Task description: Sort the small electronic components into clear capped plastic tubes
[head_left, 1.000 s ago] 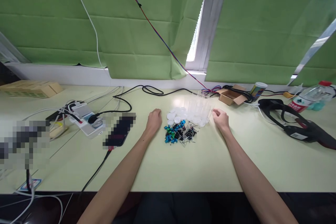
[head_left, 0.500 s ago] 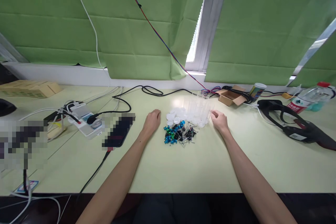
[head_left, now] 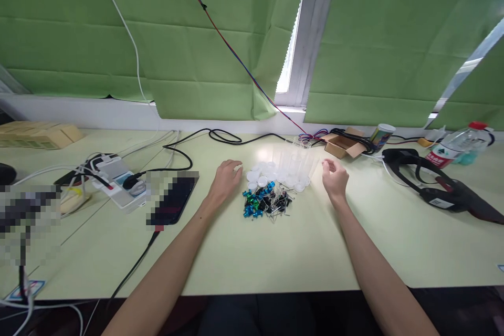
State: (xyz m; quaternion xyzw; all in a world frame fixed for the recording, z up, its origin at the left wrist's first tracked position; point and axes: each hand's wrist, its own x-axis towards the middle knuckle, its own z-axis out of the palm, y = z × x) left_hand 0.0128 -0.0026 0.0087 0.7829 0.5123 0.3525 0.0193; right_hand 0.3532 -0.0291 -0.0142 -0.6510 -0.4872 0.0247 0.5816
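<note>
Pale tabletop (head_left: 299,257) — phone (head_left: 175,200), clear tubes (head_left: 296,161), cardboard box (head_left: 340,148) beyond — left hand (head_left: 225,180), grip unclenched; right hand (head_left: 335,175), grip unclear.

I have two sets of fingers here, left fingers (head_left: 233,164) and right fingers (head_left: 329,166), over one desk (head_left: 275,257). Between them I count at least six round white caps (head_left: 262,182) and at least three clear tubes (head_left: 294,161); the overlap keeps me from exact totals. In my pile there are at least four blue pieces (head_left: 248,212) and at least two green pieces (head_left: 254,205); the black pieces (head_left: 266,205) and thin metal pieces (head_left: 273,215) are several, too tangled to number. Around these I find one phone (head_left: 184,197), one open cardboard box (head_left: 334,150), one canister (head_left: 380,139) and one red-capped bottle (head_left: 459,146).
</note>
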